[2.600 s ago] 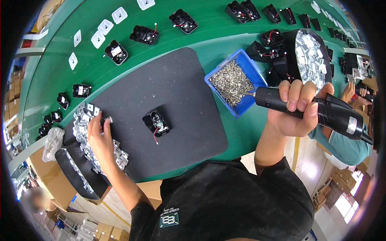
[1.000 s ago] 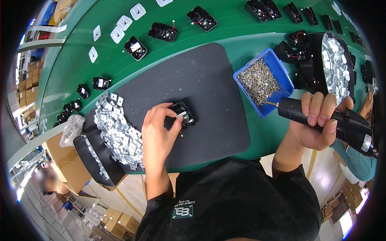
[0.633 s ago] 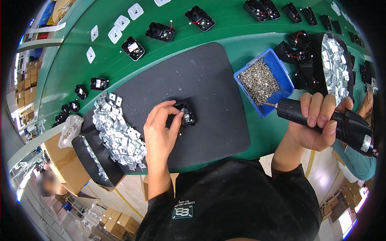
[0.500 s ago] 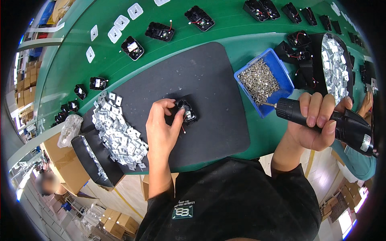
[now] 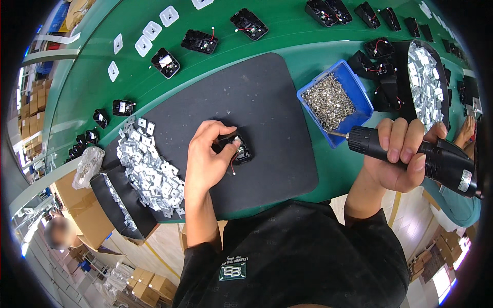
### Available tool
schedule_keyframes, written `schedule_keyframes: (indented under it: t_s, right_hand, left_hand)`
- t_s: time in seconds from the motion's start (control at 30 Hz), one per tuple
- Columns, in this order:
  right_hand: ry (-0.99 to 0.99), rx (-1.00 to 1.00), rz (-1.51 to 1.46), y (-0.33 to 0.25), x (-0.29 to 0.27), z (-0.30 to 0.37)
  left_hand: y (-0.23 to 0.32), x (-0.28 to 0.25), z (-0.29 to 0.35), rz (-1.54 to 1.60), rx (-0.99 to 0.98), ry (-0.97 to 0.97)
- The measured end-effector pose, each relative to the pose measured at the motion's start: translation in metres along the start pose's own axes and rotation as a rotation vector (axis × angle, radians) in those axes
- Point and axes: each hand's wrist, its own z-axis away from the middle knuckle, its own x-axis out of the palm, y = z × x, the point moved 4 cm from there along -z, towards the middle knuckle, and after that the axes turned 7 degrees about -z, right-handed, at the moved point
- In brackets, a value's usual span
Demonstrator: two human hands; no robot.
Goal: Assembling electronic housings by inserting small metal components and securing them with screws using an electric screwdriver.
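Left fingers [image 5: 228, 151]: kinda pinching black plastic housing [image 5: 245, 156]
Right fingers [image 5: 412, 136]: wrapping around electric screwdriver [image 5: 441, 167] near blue screw bin [image 5: 362, 103]

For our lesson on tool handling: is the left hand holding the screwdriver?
No, the right hand grips the black screwdriver.

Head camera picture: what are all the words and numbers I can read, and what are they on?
I don't copy out printed words, but here's where they are.
Black shirt: pale small print by a dark green patch with big pale lettering; fainter marks on the cloth are too faint to read.
Black power screwdriver: a pale label, too small to read.
Black casing with a white rectangle: no writing can be made out.
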Motion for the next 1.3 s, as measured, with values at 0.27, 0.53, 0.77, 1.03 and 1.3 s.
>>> schedule_keyframes:
  t_s: [0.27,0.53,0.77,1.03,1.3]
  right_hand:
    - [0.003,0.009,-0.016,-0.006,0.0,0.0]
    - [-0.068,0.09,-0.197,-0.003,0.032,0.004]
    - [-0.049,0.088,-0.194,-0.003,0.047,0.001]
    - [-0.025,0.08,-0.236,-0.009,0.046,0.0]
    - [-0.018,0.043,-0.341,-0.005,0.045,-0.001]
  left_hand:
    - [0.012,-0.006,0.011,-0.031,0.157,0.119]
    - [0.077,0.018,0.035,-0.131,0.63,0.281]
    - [0.092,0.042,0.028,-0.039,0.801,0.256]
    - [0.086,0.048,0.033,0.215,0.766,0.278]
    - [0.088,0.048,0.03,0.288,0.816,0.261]
